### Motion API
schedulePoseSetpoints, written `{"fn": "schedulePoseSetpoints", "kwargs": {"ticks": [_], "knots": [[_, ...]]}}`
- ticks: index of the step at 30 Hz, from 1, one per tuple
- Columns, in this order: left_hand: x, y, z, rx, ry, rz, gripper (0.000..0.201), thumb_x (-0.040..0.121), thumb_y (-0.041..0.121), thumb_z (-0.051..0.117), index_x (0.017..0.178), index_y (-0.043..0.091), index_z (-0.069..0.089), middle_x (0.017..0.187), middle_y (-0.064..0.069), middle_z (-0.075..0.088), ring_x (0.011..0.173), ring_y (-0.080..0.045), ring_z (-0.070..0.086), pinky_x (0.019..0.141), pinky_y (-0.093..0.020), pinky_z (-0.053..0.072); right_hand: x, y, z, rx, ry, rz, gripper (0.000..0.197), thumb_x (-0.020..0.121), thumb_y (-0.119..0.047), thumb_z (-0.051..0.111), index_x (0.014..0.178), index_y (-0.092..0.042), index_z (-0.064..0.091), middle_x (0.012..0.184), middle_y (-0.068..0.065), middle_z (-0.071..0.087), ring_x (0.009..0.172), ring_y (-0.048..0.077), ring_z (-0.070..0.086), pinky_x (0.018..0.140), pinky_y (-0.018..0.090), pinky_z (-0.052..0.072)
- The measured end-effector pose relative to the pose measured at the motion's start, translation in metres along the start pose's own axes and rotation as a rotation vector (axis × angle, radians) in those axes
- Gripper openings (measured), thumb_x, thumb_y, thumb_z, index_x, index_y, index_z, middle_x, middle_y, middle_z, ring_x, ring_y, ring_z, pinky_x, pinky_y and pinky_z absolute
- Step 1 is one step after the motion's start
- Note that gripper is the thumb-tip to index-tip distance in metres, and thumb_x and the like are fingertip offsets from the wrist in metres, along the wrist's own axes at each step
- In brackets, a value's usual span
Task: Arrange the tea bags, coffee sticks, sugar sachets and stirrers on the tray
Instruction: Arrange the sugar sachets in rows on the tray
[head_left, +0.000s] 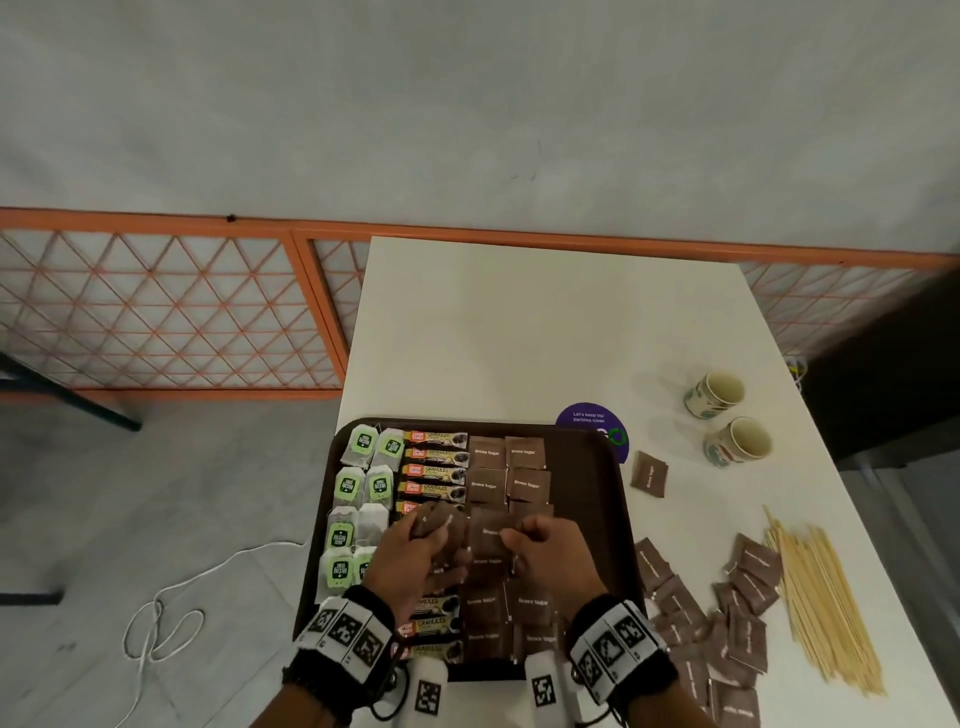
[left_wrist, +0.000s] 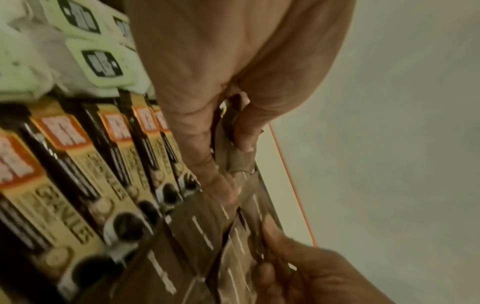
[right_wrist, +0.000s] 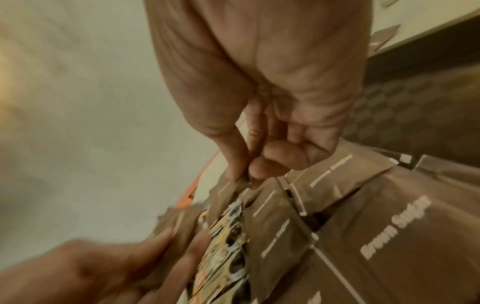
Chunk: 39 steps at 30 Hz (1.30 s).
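On the brown tray (head_left: 613, 493) lie tea bags (head_left: 363, 441) at the left, coffee sticks (head_left: 434, 457) beside them, and two columns of brown sugar sachets (head_left: 524, 452). Above the tray's middle my left hand (head_left: 426, 527) grips a small bundle of sachets (head_left: 441, 519); the left wrist view shows thumb and fingers clamped on that bundle (left_wrist: 233, 156). My right hand (head_left: 511, 535) pinches the edge of one sachet (head_left: 485, 532) right next to the bundle. In the right wrist view the right hand (right_wrist: 244, 176) nips the corner of this sachet (right_wrist: 272, 205).
Loose sachets (head_left: 737, 613) and a pile of wooden stirrers (head_left: 826, 597) lie on the white table right of the tray. One sachet (head_left: 649, 474) sits alone near a purple sticker (head_left: 589, 418). Two paper cups (head_left: 714, 395) stand at the right edge. A white cable (head_left: 171, 608) lies on the floor.
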<state>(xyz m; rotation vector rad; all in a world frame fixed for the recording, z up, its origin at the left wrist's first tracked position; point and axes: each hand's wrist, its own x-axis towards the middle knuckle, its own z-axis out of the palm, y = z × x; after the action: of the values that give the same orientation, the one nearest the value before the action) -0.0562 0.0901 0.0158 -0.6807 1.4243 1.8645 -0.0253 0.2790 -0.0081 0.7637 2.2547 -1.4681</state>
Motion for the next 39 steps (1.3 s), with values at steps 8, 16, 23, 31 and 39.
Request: {"fn": "schedulePoseSetpoints", "kwargs": {"ticks": [8, 16, 23, 31, 39], "knots": [[-0.003, 0.024, -0.038, 0.089, 0.140, 0.101, 0.029, 0.094, -0.001, 0.058, 0.118, 0.014, 0.060, 0.116, -0.014, 0.064, 0.104, -0.032, 0.063, 0.068, -0.038, 0.055, 0.034, -0.008, 0.002, -0.109, 0.025, 0.076, 0.017, 0.079, -0.020, 0.079, 0.064, -0.018, 0.072, 0.064, -0.003, 0.068, 0.059, 0.007, 0.058, 0.065, 0.026, 0.051], [-0.008, 0.028, -0.020, 0.137, 0.033, 0.107, 0.029, 0.084, -0.003, 0.069, 0.112, 0.005, 0.064, 0.108, -0.019, 0.068, 0.087, -0.030, 0.067, 0.064, -0.036, 0.058, 0.003, -0.042, 0.000, -0.101, 0.032, -0.172, 0.021, 0.085, -0.037, 0.073, 0.078, -0.018, 0.069, 0.072, -0.005, 0.069, 0.063, 0.003, 0.060, 0.057, 0.015, 0.046], [-0.005, 0.015, 0.005, 0.326, -0.077, 0.064, 0.023, 0.081, 0.000, 0.074, 0.102, 0.005, 0.066, 0.102, -0.017, 0.070, 0.088, -0.028, 0.071, 0.067, -0.038, 0.060, -0.017, -0.022, -0.008, -0.023, -0.179, -0.122, 0.010, 0.088, -0.022, 0.071, 0.086, -0.013, 0.073, 0.056, -0.009, 0.063, 0.049, 0.001, 0.056, 0.055, 0.019, 0.045], [-0.002, 0.006, 0.000, 0.311, 0.005, 0.053, 0.014, 0.097, 0.006, 0.055, 0.110, 0.006, 0.059, 0.099, -0.020, 0.069, 0.074, -0.025, 0.070, 0.063, -0.035, 0.058, 0.008, 0.010, -0.038, -0.002, 0.076, 0.100, 0.007, 0.088, -0.017, 0.071, 0.084, -0.013, 0.074, 0.061, -0.004, 0.064, 0.055, 0.007, 0.055, 0.058, 0.019, 0.047], [-0.002, 0.021, -0.010, 0.268, -0.049, 0.045, 0.030, 0.095, -0.010, 0.043, 0.114, 0.005, 0.060, 0.113, -0.024, 0.066, 0.093, -0.032, 0.071, 0.075, -0.038, 0.061, 0.030, 0.016, -0.039, -0.178, 0.191, 0.136, 0.014, 0.081, -0.028, 0.078, 0.077, -0.016, 0.071, 0.075, -0.001, 0.071, 0.073, 0.010, 0.066, 0.068, 0.024, 0.052]]}}
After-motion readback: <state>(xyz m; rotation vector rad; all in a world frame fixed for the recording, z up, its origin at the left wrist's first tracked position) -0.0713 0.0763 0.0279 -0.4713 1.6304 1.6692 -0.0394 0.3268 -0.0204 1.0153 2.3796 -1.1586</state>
